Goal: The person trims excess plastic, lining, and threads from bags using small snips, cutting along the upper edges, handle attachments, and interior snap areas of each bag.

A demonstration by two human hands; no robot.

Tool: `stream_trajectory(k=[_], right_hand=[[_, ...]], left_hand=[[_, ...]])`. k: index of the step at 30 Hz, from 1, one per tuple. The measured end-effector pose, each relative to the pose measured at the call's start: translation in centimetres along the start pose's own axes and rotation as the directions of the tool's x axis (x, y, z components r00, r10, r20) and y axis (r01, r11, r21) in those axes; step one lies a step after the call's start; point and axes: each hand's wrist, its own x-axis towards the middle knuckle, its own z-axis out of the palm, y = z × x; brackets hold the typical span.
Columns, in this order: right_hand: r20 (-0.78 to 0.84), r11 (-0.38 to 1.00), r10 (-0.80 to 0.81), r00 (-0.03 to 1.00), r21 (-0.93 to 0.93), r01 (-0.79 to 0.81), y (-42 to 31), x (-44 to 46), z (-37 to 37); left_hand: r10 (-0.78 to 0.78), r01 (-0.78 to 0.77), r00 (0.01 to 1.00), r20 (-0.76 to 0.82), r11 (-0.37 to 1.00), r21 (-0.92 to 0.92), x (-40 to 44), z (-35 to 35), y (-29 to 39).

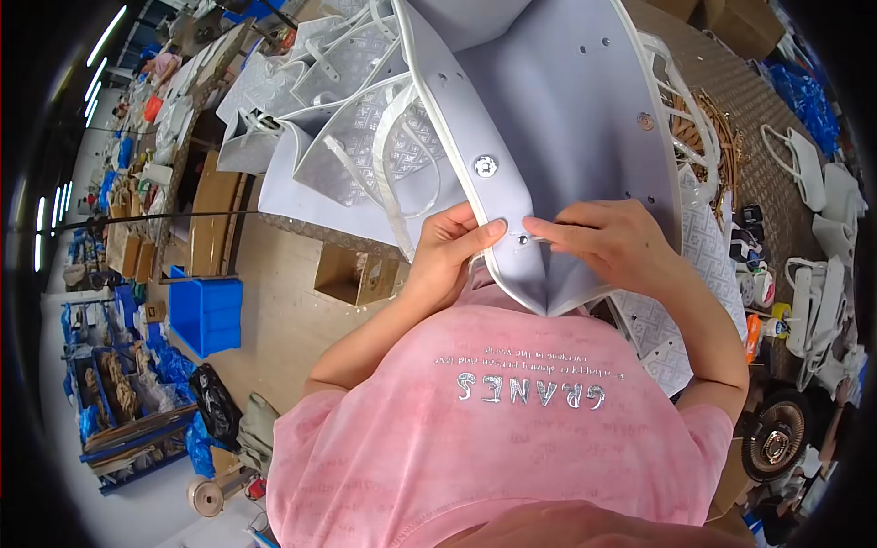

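A large pale lavender bag (585, 119) with white piping lies open in front of my chest. My left hand (449, 251) pinches its near edge between thumb and fingers. Inside the opening, my right hand (617, 239) has its fingers against the panel, beside a small metal stud (523, 240); whether it grips anything is hard to see. Higher on the same panel sits a round metal snap (485, 165), and another snap (646, 121) is on the opposite panel.
Patterned bags with white straps (375, 146) stand at the upper left. White straps and bag parts (808, 173), tape rolls (779, 327) and a fan (775, 437) are at the right. A blue bin (206, 312) and an open carton (354, 274) stand on the floor.
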Motion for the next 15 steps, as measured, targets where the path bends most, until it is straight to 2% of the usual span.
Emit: stream_trajectory(k=[2, 15], right_hand=[[0.009, 0.996, -0.014, 1.000, -0.090, 0.015, 0.04, 0.12, 0.23], [-0.030, 0.984, -0.074, 0.997, -0.165, 0.068, 0.05, 0.08, 0.94]], left_hand=[[0.000, 0.000, 1.000, 0.003, 1.000, -0.021, -0.12, -0.09, -0.14], [-0.031, 0.033, 0.999, 0.022, 0.997, -0.071, -0.09, -0.58, -0.48]])
